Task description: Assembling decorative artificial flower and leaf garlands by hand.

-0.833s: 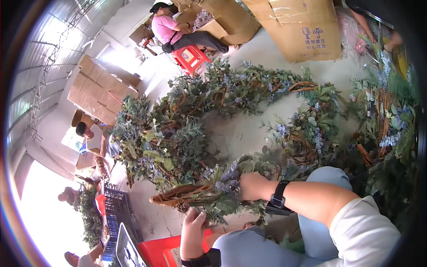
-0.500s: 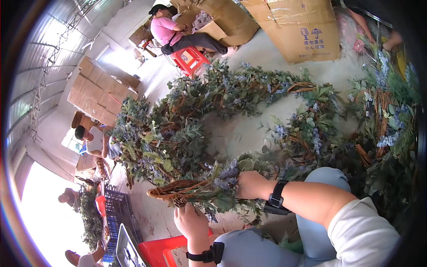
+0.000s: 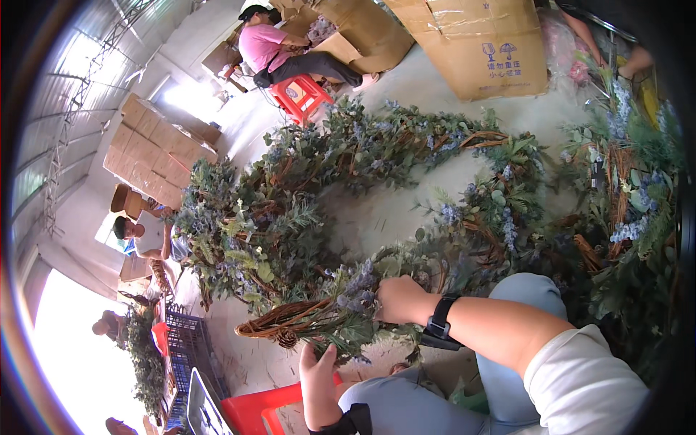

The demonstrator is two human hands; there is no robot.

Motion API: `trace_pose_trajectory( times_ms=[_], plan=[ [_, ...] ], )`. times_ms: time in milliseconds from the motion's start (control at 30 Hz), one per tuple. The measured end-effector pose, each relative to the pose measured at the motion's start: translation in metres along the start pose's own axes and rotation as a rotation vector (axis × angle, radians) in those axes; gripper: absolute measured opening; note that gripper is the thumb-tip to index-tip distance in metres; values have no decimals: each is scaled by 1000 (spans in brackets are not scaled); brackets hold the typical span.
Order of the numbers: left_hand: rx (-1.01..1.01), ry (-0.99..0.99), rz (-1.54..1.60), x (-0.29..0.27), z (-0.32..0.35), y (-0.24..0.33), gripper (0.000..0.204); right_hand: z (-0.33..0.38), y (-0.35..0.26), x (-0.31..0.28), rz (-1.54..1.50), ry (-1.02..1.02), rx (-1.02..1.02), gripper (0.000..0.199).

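Observation:
In front of me is a wreath of brown twigs (image 3: pixel 279 317), dressed with green leaves and blue-purple flower sprigs (image 3: pixel 357 288). My right hand (image 3: pixel 402 299) is closed on its leafy part, its fingertips hidden by the foliage. A pine cone (image 3: pixel 287 338) sits at the lower side of the bare twig end. Just below the wreath, my left hand (image 3: pixel 317 375) is apart from the pine cone, thumb and fingers spread, with nothing seen between them.
Many similar wreaths (image 3: pixel 290 199) lie in a wide ring on the floor, with more at right (image 3: pixel 623 196). A red stool (image 3: pixel 254 406) and a blue crate (image 3: pixel 190 348) stand at lower left. Large cartons (image 3: pixel 471 43) and a seated person in pink (image 3: pixel 262 47) are at the back.
My left hand has let go near the pine cone and moved down, its fingers opening. My right hand and the wreath have shifted slightly left.

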State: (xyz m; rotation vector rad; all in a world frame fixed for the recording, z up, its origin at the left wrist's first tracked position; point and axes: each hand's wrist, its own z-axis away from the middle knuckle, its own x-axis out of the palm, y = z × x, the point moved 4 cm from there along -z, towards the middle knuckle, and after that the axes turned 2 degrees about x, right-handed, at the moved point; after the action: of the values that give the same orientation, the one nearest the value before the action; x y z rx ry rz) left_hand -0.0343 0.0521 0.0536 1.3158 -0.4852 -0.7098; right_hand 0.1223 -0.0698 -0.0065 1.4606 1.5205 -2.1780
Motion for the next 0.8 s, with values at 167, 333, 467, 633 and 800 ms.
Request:
trace_pose_trajectory(
  times_ms=[167, 333, 467, 633, 800],
  plan=[
    [414, 183, -1292, -12, 6, 30, 22, -1, -4, 11, 13, 168, -102, 34],
    [253, 138, -877, -21, 2, 38, 18, -5, -15, 7, -16, 162, -103, 34],
    [-155, -74, 142, 15, 17, 8, 27, -3, -6, 10, -43, 237, -117, 31],
    [-178, -191, 176, 41, 14, -39, 35, 4, -12, 6, -97, 292, -48, 32],
    [-21, 75, 2, 46, -16, -27, 47, 15, -21, 4, -151, 242, -62, 28]
  ],
)
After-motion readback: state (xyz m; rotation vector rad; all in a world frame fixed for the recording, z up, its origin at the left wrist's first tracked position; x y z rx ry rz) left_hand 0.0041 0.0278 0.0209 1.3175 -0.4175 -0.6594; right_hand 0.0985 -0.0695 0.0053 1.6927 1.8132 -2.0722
